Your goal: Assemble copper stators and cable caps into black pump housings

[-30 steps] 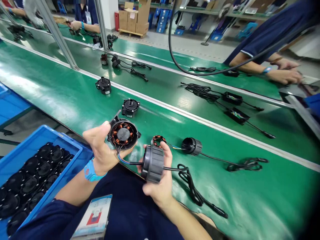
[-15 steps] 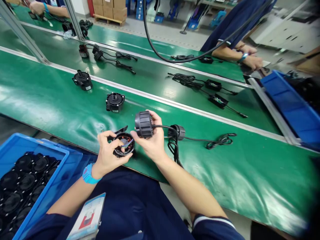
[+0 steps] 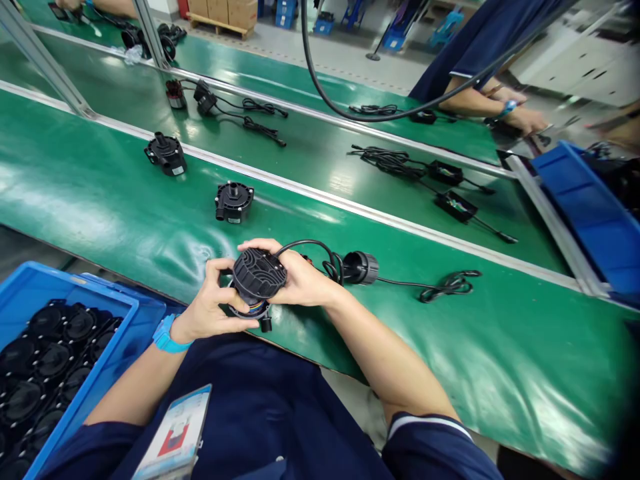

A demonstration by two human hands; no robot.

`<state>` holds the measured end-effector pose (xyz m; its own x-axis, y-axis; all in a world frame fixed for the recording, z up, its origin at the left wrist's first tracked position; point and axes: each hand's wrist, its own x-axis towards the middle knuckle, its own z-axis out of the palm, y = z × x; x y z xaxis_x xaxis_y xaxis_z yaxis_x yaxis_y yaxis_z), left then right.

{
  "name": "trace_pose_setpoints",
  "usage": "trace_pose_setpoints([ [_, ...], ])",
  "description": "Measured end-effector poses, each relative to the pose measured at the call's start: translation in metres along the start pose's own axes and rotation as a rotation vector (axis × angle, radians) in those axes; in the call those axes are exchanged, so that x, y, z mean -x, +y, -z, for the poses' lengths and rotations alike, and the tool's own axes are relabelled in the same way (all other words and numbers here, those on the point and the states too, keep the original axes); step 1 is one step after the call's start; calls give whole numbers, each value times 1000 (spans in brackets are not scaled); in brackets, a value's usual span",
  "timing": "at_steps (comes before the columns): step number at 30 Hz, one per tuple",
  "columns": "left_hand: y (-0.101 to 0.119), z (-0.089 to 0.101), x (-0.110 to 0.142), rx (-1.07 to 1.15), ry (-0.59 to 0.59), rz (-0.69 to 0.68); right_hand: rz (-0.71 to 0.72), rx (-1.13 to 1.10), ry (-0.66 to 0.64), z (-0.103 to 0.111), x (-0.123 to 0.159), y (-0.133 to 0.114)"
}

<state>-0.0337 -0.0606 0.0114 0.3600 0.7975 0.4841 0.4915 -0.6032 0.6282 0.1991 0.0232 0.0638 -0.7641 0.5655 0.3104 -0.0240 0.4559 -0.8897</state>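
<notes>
My left hand is closed around a black round pump body, with coloured wires showing at its top. My right hand grips a ribbed black cap with a wavy pattern, tilted over the pump body; a small gap with the wires lies between them. A black cable runs from the cap to the right. Beside my right hand a second ribbed cap lies on its side, with a coiled cable further right. The right hand's fingertips are partly hidden behind the cap.
Two assembled black pumps stand on the green bench. Behind the metal rail are cables with small black boxes and a motor part. A blue crate of black parts stands at left. Across the bench, a co-worker's hands work.
My right hand has brought the cap left and turned it over the pump body. The pump body has tilted, and my left fingers have come out of its opening to its side.
</notes>
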Motion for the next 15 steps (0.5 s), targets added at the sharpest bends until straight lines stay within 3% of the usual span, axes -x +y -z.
trace_pose_setpoints([
  [4,-10,15,-4,-7,-47,45,-9,147,12,-1,12,-5],
  [7,-15,27,-17,174,-201,4,-7,204,10,0,18,-7],
  [13,-26,52,-49,354,-494,24,-6,200,-141,10,13,-8],
  [15,-27,64,-51,372,-456,28,-30,227,-177,13,12,-12],
])
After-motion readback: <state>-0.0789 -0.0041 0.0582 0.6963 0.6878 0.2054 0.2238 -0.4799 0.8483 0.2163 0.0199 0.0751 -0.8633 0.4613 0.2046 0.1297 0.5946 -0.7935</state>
